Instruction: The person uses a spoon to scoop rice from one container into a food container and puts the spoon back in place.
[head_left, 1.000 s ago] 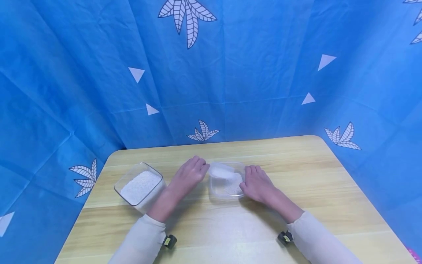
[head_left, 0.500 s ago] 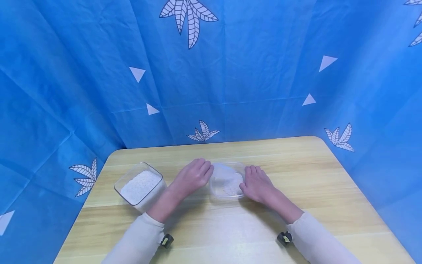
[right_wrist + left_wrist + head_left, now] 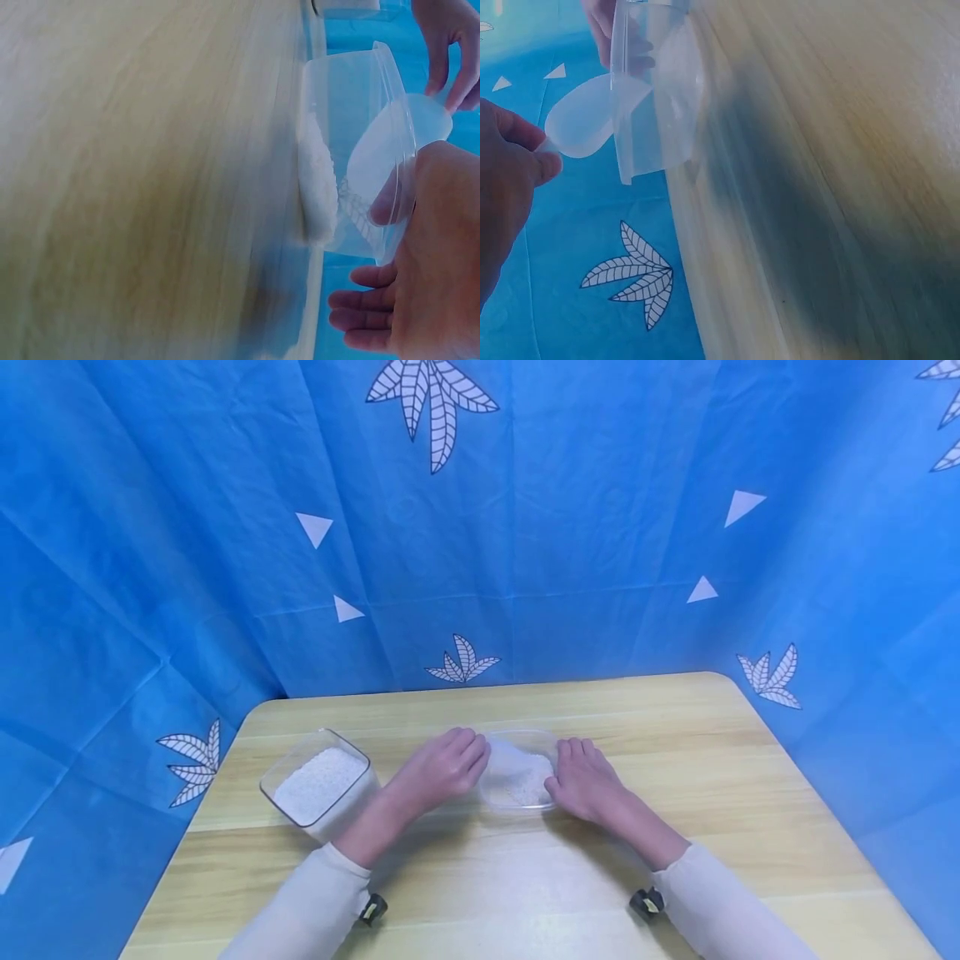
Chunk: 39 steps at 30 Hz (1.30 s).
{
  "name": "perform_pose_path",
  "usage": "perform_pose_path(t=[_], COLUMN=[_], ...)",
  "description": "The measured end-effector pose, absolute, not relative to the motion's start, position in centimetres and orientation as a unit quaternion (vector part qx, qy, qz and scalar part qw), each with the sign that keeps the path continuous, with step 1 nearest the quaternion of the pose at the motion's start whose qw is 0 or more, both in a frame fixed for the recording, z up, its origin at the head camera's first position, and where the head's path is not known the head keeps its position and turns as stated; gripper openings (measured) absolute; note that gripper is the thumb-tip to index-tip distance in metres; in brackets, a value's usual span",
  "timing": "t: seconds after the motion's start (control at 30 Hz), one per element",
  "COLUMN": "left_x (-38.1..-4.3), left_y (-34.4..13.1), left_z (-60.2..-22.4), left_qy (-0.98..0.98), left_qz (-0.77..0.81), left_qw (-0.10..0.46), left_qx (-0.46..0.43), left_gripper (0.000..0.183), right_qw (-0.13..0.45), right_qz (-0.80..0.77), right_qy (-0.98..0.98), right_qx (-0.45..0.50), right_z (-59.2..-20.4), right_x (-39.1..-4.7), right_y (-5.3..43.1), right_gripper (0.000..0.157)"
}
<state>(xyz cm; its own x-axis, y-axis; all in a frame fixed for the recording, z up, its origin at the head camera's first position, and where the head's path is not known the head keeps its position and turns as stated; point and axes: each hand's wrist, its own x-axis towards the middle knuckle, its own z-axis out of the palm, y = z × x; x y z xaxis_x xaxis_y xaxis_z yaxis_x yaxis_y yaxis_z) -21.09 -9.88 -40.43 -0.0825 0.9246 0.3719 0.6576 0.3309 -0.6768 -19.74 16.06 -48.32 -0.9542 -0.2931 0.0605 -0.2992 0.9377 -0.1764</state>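
We see the left fingers (image 3: pixel 549 166) pinching a rounded translucent scoop (image 3: pixel 577 120), the right fingers (image 3: pixel 364 300) gripping a clear tub (image 3: pixel 341 82) holding white grains (image 3: pixel 318 180).

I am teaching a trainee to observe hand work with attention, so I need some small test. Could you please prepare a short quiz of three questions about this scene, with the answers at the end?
1. Which hand pinches the scoop?
2. What does the right hand hold?
A) a bottle
B) the clear tub
C) a lid
3. True or false: in the head view, the dark-rimmed container stands left of the clear tub and has white grains in it.

Key:
1. The left hand.
2. B; the thumb is inside the rim.
3. True.
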Motion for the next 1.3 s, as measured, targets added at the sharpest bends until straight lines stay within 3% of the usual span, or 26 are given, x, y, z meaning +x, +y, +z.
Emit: perform_pose_path(t=[0.23, 0.43, 0.93, 1.13, 1.3], left_x=[-21.8, -22.1, -20.6, -20.6, -20.4], left_y=[-10.6, -12.7, -17.7, -18.7, -19.7], left_z=[-41.3, -41.2, -39.1, -38.5, -38.1], left_qy=[-0.755, -0.810, -0.885, -0.877, -0.879], left_qz=[0.119, 0.084, 0.011, 0.023, 0.010], left_qw=[0.371, 0.331, 0.260, 0.299, 0.305], left_qx=[-0.528, -0.476, -0.386, -0.377, -0.366], left_gripper=[0.037, 0.025, 0.047, 0.035, 0.038], right_qw=[0.023, 0.023, 0.015, 0.014, 0.012], right_qz=[0.089, 0.091, 0.090, 0.091, 0.091], right_qy=[-0.984, -0.984, -0.984, -0.984, -0.985], right_qx=[0.152, 0.154, 0.152, 0.150, 0.147], right_z=[-48.4, -48.2, -47.9, -48.1, -48.2], right_x=[-19.7, -19.6, -19.6, -19.7, -19.7], right_y=[16.0, 15.9, 16.0, 16.0, 16.0], right_gripper=[0.051, 0.049, 0.051, 0.052, 0.052])
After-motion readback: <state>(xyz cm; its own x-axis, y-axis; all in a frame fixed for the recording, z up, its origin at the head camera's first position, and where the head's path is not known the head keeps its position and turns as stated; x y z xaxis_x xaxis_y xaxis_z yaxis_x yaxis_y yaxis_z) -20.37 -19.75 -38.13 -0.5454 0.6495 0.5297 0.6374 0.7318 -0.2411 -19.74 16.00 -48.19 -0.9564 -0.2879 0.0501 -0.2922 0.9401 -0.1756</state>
